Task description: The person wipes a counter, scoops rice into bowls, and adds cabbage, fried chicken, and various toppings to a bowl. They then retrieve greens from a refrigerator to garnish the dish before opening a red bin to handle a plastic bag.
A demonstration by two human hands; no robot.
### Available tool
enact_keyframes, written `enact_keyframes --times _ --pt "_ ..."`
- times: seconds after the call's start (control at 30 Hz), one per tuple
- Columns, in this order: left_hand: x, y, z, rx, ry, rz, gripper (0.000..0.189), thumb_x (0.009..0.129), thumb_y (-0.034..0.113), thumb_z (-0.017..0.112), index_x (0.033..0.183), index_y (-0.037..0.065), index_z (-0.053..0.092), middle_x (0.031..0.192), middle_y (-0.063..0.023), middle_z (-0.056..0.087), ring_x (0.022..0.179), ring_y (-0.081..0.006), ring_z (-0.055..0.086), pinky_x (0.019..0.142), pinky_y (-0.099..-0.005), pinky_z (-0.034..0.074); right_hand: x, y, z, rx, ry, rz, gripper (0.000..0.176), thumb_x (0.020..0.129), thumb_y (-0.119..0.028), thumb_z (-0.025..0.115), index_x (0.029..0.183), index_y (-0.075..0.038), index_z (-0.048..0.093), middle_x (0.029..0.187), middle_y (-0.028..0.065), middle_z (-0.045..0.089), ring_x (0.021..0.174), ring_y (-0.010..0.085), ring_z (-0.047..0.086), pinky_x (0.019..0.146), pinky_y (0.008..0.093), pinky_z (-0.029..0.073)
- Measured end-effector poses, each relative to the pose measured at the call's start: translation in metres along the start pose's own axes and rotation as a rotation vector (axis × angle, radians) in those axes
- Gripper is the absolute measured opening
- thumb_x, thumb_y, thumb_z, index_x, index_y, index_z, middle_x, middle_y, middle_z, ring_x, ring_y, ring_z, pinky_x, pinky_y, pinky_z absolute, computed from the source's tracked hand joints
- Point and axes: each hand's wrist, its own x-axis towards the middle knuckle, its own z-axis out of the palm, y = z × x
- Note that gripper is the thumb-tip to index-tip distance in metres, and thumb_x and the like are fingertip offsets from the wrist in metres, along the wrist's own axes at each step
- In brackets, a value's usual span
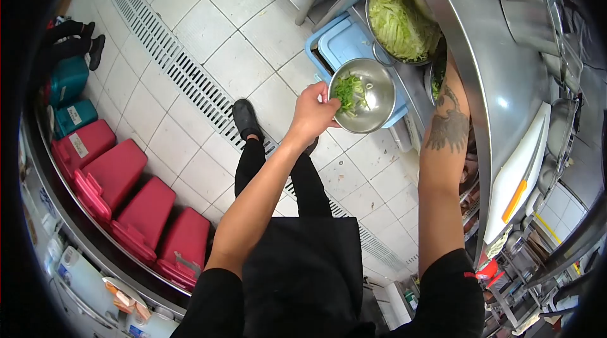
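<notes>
My left hand (313, 113) grips the rim of a small metal bowl (379, 101), thumb over the edge. Chopped green onions (346, 92) lie along the near-left side inside it. My right forearm (446, 142) reaches under the steel counter, beside another metal bowl (430, 82) with chopped greens in it. The counter edge hides the fingers of my right hand, so whether they hold anything does not show. Just beyond, a larger metal bowl (373, 28) is heaped with shredded lettuce (398, 18).
Steel counter (468, 41) overhangs on the right, carrying a white cutting board (534, 154) and an orange-handled knife (515, 200). A blue lidded container (344, 41) sits below the bowls. Red bins (114, 173) line the left; another person's legs (73, 37) show at far left.
</notes>
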Motion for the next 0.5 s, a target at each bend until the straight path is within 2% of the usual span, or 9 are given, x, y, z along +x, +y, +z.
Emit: enact_keyframes --times 0.03,0.3,0.33,0.37,0.5 --pt "0.000 0.002 -0.005 -0.051 0.004 -0.015 0.027 0.079 0.001 0.057 0.066 0.001 0.034 0.093 -0.0146 0.046 0.072 -0.0231 0.062 0.048 -0.0327 0.060 0.002 0.001 0.001 -0.003 0.002 -0.012 0.039 0.088 -0.019 0.056 0.123 -0.004 0.054 0.125 0.0177 0.055 0.115 0.0297 0.050 0.099 0.0361 0.038" --pt "-0.003 0.017 -0.021 0.026 -0.004 -0.008 0.026 0.078 0.000 0.057 0.066 0.000 0.034 0.093 -0.0150 0.045 0.072 -0.0251 0.063 0.049 -0.0323 0.061 0.012 0.012 0.016 0.054 -0.085 -0.095 0.043 0.087 -0.014 0.055 0.128 -0.001 0.050 0.128 0.0205 0.052 0.124 0.0339 0.044 0.106 0.0393 0.032" --pt "-0.002 0.019 -0.019 0.014 0.004 -0.014 0.026 0.078 0.000 0.057 0.066 0.000 0.034 0.094 -0.0152 0.046 0.072 -0.0248 0.062 0.049 -0.0319 0.060 0.010 0.023 0.023 -0.076 -0.032 -0.120 0.044 0.086 -0.012 0.056 0.128 -0.001 0.050 0.127 0.0192 0.053 0.122 0.0331 0.046 0.106 0.0400 0.031" --pt "0.000 0.022 -0.017 0.000 0.012 -0.018 0.026 0.078 0.001 0.057 0.066 0.000 0.034 0.095 -0.0155 0.046 0.072 -0.0245 0.062 0.049 -0.0315 0.060 0.006 0.037 0.023 -0.079 -0.031 -0.123 0.044 0.086 -0.012 0.056 0.128 -0.001 0.050 0.127 0.0192 0.053 0.122 0.0331 0.046 0.106 0.0400 0.031" --pt "0.006 0.029 -0.012 -0.013 -0.004 0.018 0.026 0.078 0.000 0.057 0.066 0.000 0.034 0.094 -0.0152 0.047 0.072 -0.0236 0.063 0.049 -0.0313 0.060 0.003 0.041 0.006 -0.024 0.045 -0.010 0.043 0.086 -0.012 0.056 0.127 -0.002 0.050 0.126 0.0184 0.054 0.121 0.0317 0.047 0.105 0.0390 0.033"
